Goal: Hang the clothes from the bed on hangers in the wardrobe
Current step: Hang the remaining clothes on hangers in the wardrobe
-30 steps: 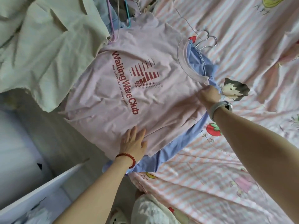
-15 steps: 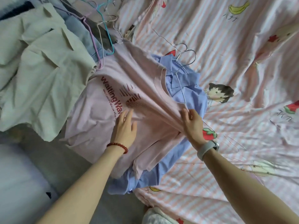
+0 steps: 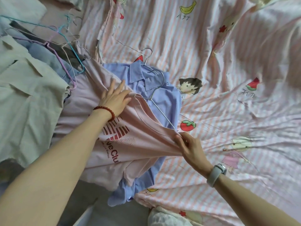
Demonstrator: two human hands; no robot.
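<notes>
1. A pink T-shirt [image 3: 130, 144] with dark red print lies bunched across the middle and lower left of the frame, on top of a blue collared shirt [image 3: 164, 98].
2. The left hand [image 3: 114, 98] rests palm down on the upper part of the T-shirt, just left of centre. Its fingers are stretched out and slightly spread, pressing the cloth flat rather than closing on it. A red bead bracelet [image 3: 107, 110] circles that wrist.
3. The right hand [image 3: 189, 147] sits lower and right of centre, with thumb and fingers pinched together on a gathered edge of the T-shirt, so the fabric pulls into tight folds toward it. A pale watch [image 3: 217, 174] is on that wrist.
4. A thin metal hanger [image 3: 160, 110] lies on the blue shirt. One straight wire runs diagonally down to the pinched cloth at the right hand, and its hook curves over the shirt's collar near the centre of the frame.
5. Whether the right hand also grips the hanger wire cannot be told.
6. A second metal hook [image 3: 149, 53] shows just above the blue collar.
7. In the upper left, several coloured wire hangers [image 3: 70, 51], turquoise, purple and pale, lie tangled over more clothes.
8. A cream garment [image 3: 27, 95] fills the left edge.
9. Everything rests on a pink striped bedsheet [image 3: 228, 54] printed with cartoon figures and fruit, covering the right half of the frame.
</notes>
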